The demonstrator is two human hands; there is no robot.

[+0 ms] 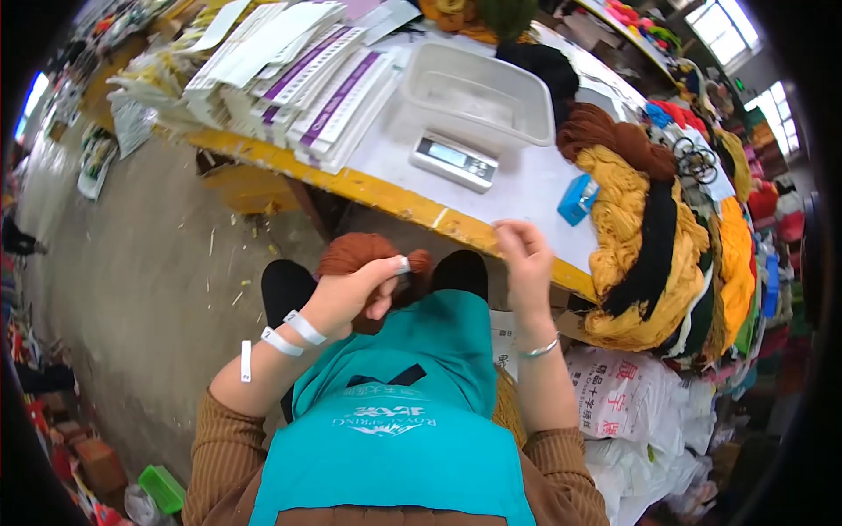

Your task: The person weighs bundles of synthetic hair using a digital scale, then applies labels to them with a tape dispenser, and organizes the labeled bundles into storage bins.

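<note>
My left hand (364, 294) is wrapped round a reddish-brown skein of yarn (355, 252) above my lap. A white paper band (403, 265) circles the skein near its small looped end. Several white numbered strips (281, 340) cling to my left wrist and forearm. My right hand (528, 263) is raised beside the table edge, apart from the skein. Its fingers are curled together in a pinch, and I cannot make out anything between them. A teal apron (395, 465) covers my lap.
On the table (386, 186) stand a digital scale (454, 160), a clear plastic tub (478, 92), stacked printed cards (324, 105) and a small blue object (578, 199). Brown yarn (614, 140) and yellow skeins (618, 210) lie at right. White plastic bags (645, 403) sit below.
</note>
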